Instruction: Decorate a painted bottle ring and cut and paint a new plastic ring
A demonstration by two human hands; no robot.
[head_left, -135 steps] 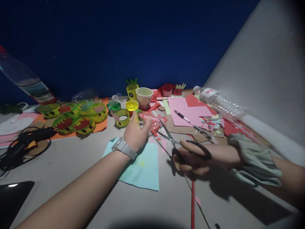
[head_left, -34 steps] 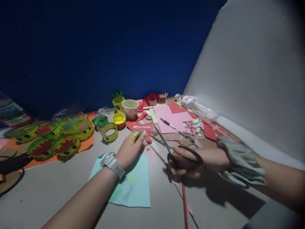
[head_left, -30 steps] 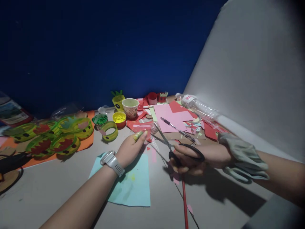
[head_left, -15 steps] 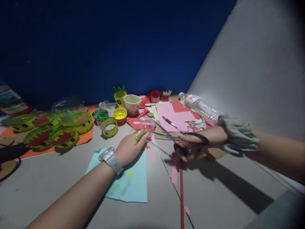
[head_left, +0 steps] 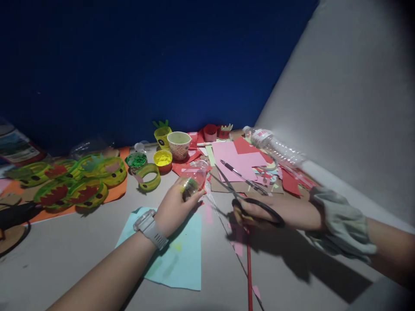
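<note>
My left hand (head_left: 177, 205), with a grey watch at the wrist, is closed around a clear plastic bottle piece (head_left: 197, 173). Green and yellow show through its near end. In my right hand (head_left: 256, 212) is a pair of scissors (head_left: 231, 188) with black handles; its blades are parted and point toward the bottle piece without touching it. A thin red rod (head_left: 249, 263) runs from below my right hand to the bottom edge of the view; whether the hand touches it I cannot tell. Beneath my left wrist lies a light-blue sheet (head_left: 180, 259) with yellow and green smudges.
Several green-yellow rings with paper crowns (head_left: 87, 190) sit on orange paper at left. Cups of green paint (head_left: 137, 160) and yellow paint (head_left: 162, 159) stand behind a single ring (head_left: 149, 177). Pink paper (head_left: 231, 160), a pen (head_left: 241, 175) and a clear bottle (head_left: 275, 144) lie at right.
My right hand and the scissors have shifted slightly down and left, away from the paper pile. The bottle piece in my left hand has turned, showing more of its clear wall.
</note>
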